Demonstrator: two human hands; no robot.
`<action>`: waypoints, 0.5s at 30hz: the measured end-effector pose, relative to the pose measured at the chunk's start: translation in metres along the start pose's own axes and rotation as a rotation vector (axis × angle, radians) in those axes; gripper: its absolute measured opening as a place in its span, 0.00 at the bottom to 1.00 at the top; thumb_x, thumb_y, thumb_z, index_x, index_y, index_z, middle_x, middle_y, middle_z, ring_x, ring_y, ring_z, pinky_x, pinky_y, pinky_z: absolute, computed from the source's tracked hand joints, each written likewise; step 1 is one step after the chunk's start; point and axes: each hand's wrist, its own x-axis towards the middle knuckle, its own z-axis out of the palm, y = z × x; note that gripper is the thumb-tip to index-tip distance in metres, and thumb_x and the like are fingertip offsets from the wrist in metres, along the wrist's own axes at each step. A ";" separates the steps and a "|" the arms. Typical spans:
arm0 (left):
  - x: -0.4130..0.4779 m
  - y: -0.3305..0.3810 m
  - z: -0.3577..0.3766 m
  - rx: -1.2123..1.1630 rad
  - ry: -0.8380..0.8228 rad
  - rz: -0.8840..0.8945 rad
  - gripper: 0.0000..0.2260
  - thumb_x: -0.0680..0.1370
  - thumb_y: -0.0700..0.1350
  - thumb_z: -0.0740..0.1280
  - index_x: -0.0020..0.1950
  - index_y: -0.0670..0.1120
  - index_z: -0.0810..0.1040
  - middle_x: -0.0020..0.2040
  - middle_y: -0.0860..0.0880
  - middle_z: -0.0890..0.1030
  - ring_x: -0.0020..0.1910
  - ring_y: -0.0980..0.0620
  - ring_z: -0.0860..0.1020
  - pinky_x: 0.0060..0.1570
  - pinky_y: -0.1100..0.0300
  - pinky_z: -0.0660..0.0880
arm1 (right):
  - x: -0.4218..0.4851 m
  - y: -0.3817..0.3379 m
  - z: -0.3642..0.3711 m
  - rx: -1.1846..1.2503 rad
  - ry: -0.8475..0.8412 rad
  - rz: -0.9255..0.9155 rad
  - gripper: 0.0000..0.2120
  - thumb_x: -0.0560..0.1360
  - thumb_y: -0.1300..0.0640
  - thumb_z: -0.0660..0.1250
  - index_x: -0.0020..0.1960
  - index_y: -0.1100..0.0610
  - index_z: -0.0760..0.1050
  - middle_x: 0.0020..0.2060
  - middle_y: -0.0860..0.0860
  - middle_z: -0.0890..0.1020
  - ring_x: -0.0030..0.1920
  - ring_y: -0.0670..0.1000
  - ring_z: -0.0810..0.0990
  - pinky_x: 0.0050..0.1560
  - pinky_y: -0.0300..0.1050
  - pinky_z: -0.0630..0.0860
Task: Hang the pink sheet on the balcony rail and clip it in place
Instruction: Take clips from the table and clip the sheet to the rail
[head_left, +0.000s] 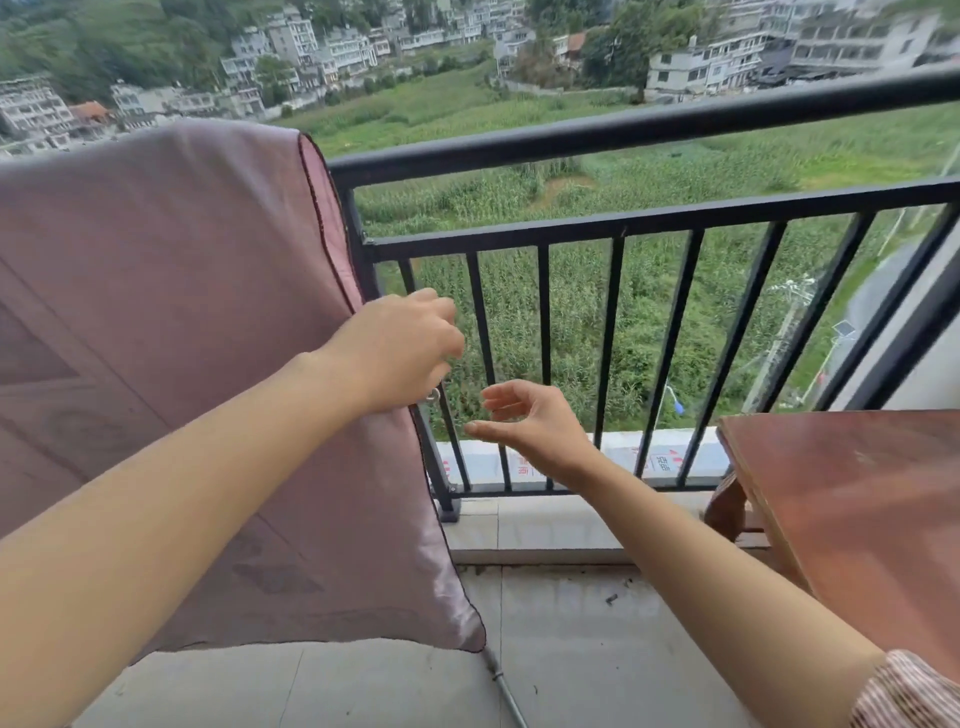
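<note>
Pink cloth is filling the left side of the view: the pink sheet (171, 322) is hanging draped over the top of the black balcony rail (597, 136), its dark-stitched edge running down past the corner post, and its lower corner is dangling just above the pale tiled floor (561, 639). The left hand (400, 348) is reaching out in front of the sheet's right edge, at the level of the upright bars; its fingers are curling inward and a small shiny thing is showing under the palm, too blurred to name, so I cannot tell whether the grip is closing on anything. The right hand (524, 421) is hovering just below and to the right of the left one, close to it but apart, palm turned left, its grip wide and loose with thumb and fingers spread and nothing in it. A striped sleeve (909, 696) is showing at the right arm's elbow. A reddish-brown wooden bench (852, 514) is standing at the right, near the railing and well apart from the sheet. A thin metal rod (504, 686) is lying on the floor under the sheet's corner. Beyond the bars, a green field and pale buildings are lying far below.
</note>
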 end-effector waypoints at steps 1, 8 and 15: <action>0.004 0.017 0.014 -0.078 0.058 0.004 0.11 0.76 0.43 0.62 0.54 0.49 0.81 0.50 0.49 0.77 0.53 0.48 0.73 0.46 0.53 0.74 | -0.011 0.014 -0.008 -0.017 0.061 0.041 0.21 0.65 0.54 0.78 0.55 0.59 0.79 0.48 0.53 0.82 0.48 0.49 0.80 0.51 0.42 0.78; 0.041 0.185 0.120 -0.600 -0.108 -0.065 0.16 0.76 0.41 0.61 0.64 0.47 0.75 0.60 0.47 0.74 0.61 0.46 0.70 0.57 0.50 0.72 | -0.125 0.115 -0.083 -0.258 0.400 0.376 0.12 0.69 0.57 0.73 0.52 0.59 0.79 0.43 0.49 0.81 0.43 0.47 0.79 0.47 0.40 0.75; 0.019 0.396 0.146 -0.820 -0.385 -0.030 0.18 0.76 0.43 0.59 0.67 0.46 0.69 0.65 0.46 0.68 0.67 0.46 0.65 0.61 0.50 0.68 | -0.284 0.191 -0.152 -0.447 0.578 0.698 0.07 0.70 0.59 0.67 0.47 0.54 0.79 0.45 0.50 0.83 0.46 0.52 0.80 0.42 0.42 0.72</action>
